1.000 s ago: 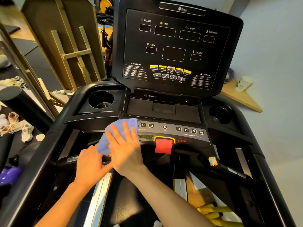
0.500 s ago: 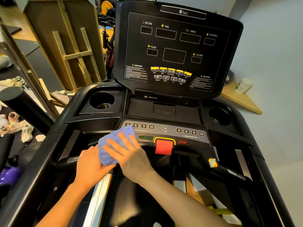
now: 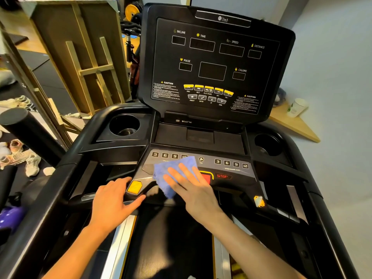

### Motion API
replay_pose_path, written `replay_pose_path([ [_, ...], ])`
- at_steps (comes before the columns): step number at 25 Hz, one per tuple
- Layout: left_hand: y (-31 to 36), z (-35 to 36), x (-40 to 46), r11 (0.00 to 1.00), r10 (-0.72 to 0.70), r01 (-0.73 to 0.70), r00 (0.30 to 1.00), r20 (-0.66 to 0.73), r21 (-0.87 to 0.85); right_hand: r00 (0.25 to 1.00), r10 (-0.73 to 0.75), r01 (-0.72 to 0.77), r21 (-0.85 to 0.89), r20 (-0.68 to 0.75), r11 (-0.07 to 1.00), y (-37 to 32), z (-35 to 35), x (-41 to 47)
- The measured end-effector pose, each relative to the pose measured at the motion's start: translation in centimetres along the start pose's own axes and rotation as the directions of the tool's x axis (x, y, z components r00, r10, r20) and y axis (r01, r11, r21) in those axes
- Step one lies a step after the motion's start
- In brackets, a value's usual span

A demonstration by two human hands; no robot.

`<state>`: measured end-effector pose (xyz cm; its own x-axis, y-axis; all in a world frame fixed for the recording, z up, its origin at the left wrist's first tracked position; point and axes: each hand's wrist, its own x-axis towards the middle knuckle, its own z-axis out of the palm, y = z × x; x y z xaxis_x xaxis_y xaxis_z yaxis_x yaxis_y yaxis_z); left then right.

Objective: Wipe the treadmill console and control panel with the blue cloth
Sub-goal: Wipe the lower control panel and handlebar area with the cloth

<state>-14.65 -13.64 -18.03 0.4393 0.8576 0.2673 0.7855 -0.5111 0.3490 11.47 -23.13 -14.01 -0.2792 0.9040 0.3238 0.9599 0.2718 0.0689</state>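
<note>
The blue cloth (image 3: 171, 172) lies on the grey control panel (image 3: 231, 168) of the black treadmill, over its middle-left part. My right hand (image 3: 189, 186) presses flat on the cloth with fingers spread, partly covering the red stop button (image 3: 206, 177). My left hand (image 3: 112, 200) rests on the left handlebar beside a yellow button (image 3: 134, 186), holding the bar. Above stands the upright black console (image 3: 213, 63) with dark displays and yellow keys.
Cup holders (image 3: 124, 125) sit on both sides of the console tray. A wooden frame (image 3: 88, 57) and shoes (image 3: 24, 160) are at the left. A paper cup (image 3: 297, 107) stands on a wooden shelf by the right wall.
My right hand has slid the cloth to the right across the panel, from the left number keys toward the stop button. The left hand stays on the handlebar; the yellow button is now uncovered.
</note>
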Motion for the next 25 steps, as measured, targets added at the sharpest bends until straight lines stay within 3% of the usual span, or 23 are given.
replay_pose_path([
  [6, 0.1, -0.1, 0.1, 1.000, -0.002, 0.002, 1.000, 0.006, -0.010, 0.989, 0.135, -0.135, -0.014, 0.066, 0.991, 3.8, -0.8, -4.0],
  [17, 0.1, 0.1, 0.3, 0.999, 0.006, -0.006, 1.000, 0.004, 0.036, 0.957, 0.279, -0.241, -0.308, 0.085, 0.920, 8.7, -2.2, -12.4],
  [25, 0.2, -0.1, 0.3, 0.999, -0.001, 0.001, 1.000, 0.015, 0.037, 0.868, 0.464, -0.375, -0.377, 0.179, 0.847, 7.7, -3.0, -16.4],
])
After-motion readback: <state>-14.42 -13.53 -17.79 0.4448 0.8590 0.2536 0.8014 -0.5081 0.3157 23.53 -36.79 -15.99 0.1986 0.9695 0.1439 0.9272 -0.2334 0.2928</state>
